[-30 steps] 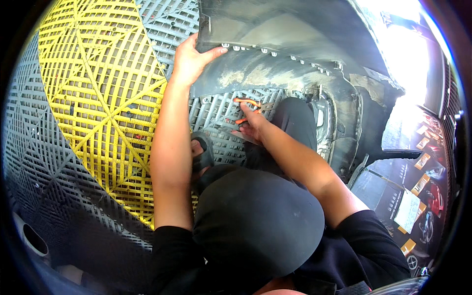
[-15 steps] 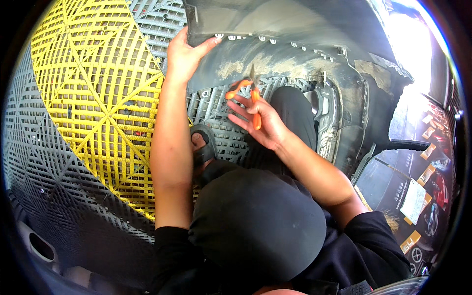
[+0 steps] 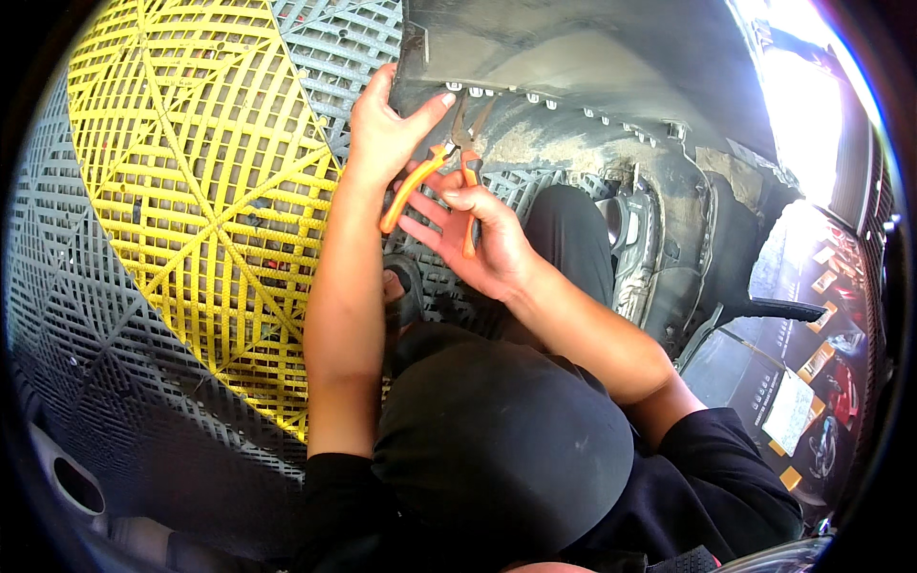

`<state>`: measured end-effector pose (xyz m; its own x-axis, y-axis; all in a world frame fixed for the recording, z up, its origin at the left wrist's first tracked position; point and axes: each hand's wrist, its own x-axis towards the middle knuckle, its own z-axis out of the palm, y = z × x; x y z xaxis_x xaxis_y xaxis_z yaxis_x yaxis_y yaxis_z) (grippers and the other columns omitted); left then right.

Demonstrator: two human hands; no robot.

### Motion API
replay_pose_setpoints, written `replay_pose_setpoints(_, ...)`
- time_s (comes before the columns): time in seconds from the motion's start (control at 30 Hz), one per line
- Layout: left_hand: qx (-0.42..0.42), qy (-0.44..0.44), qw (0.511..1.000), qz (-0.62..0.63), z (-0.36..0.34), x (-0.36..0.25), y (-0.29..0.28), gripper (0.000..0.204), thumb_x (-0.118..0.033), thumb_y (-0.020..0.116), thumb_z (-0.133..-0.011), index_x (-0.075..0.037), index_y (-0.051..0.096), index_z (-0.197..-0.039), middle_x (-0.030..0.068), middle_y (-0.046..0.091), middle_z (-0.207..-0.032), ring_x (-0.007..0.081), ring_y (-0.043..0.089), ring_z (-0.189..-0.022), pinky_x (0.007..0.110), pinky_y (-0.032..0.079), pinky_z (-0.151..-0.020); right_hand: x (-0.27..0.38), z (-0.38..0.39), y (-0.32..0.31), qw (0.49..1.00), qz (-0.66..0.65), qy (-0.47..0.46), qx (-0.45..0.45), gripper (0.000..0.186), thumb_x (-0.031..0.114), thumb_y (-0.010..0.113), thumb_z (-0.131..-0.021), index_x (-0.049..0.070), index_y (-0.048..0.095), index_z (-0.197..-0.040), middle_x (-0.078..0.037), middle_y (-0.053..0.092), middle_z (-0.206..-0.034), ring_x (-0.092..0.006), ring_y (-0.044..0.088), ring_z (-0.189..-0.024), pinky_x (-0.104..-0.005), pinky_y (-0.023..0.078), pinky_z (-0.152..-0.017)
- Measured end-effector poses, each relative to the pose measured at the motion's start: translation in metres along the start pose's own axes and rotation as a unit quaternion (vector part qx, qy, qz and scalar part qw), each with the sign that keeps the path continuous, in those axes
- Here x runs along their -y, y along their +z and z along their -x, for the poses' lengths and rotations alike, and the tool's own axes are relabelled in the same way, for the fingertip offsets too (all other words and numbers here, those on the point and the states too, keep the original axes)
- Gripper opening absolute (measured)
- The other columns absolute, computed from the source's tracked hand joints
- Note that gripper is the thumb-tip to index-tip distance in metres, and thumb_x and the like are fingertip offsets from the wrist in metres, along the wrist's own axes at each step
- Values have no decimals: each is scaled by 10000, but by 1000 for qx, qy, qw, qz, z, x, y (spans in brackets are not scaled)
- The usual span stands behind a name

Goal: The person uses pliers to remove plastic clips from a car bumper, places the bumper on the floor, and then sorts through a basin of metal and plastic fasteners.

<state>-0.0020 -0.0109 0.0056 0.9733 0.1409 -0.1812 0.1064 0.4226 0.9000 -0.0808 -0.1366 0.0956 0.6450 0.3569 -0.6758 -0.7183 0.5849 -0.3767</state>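
Pliers at dirty car panel edge.
Right hand point(image 3: 482, 244) grips orange-handled pliers point(image 3: 449, 167), tips up at grey panel point(image 3: 573, 67); left hand point(image 3: 387, 129) clamps panel's lower corner, over grid floor point(image 3: 181, 181).

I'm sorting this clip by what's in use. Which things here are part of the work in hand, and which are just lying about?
In use:
- orange-handled pliers, gripped by the right hand
- dark car panel edge with white clips, steadied by the left hand

Lying about:
- yellow floor grid
- grey floor grid
- printed cartons at the right
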Motion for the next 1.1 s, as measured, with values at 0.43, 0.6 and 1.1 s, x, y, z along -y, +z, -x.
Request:
replay_pose_setpoints(0.43,-6,46,999,-24,-10,22,-7,485,-158,820,-842,65,594,-1209,111,707,-1094,154,645,-994,301,521,-895,3,16,-13,904,404,-18,-136,466,341,574,-1060,43,479,-1406,-89,612,-1288,-210,640,-1152,-365,562,-908)
replay_pose_setpoints(0.6,3,46,999,10,-9,19,-4,450,-138,834,-836,48,608,-1179,94,709,-1081,144,645,-972,299,526,-877,17,11,-25,876,457,-20,-151,481,343,599,-1051,9,520,-1388,-77,648,-1274,-175,658,-1100,-317,550,-856)
replay_pose_setpoints(1.1,5,43,999,10,-8,14,-5,438,-111,830,-837,36,610,-1186,91,708,-1094,139,645,-991,296,522,-899,33,16,-18,826,540,-58,-154,435,429,652,-1008,32,648,-1186,-37,695,-912,-108,626,-801,-292,534,-732)
